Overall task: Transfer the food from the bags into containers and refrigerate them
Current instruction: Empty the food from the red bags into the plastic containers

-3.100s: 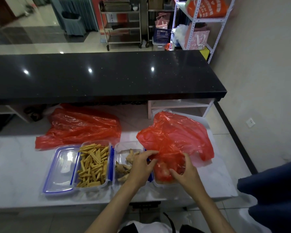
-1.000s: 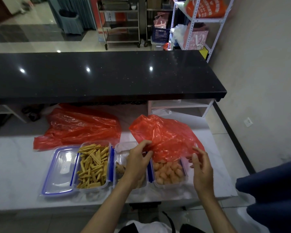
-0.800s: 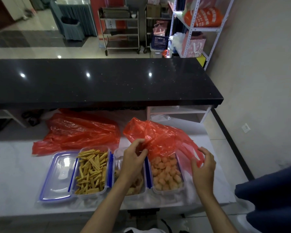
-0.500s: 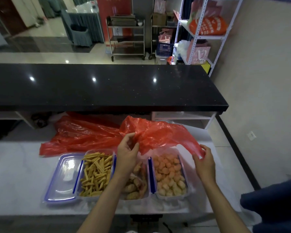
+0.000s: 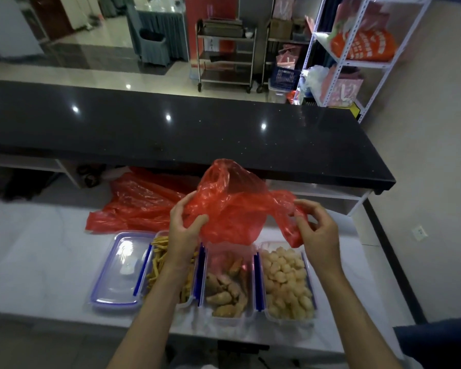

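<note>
Above three open containers on a white counter (image 5: 37, 262), the left hand (image 5: 183, 230) and right hand (image 5: 316, 230) each grip a red plastic bag (image 5: 234, 209), holding it over the middle container (image 5: 228, 288), beside the container of pale round pieces (image 5: 288, 286).

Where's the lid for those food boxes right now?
In the head view, the clear blue-rimmed lid lies flat on the white counter at the left end of the row, right beside the container of yellow sticks.
</note>
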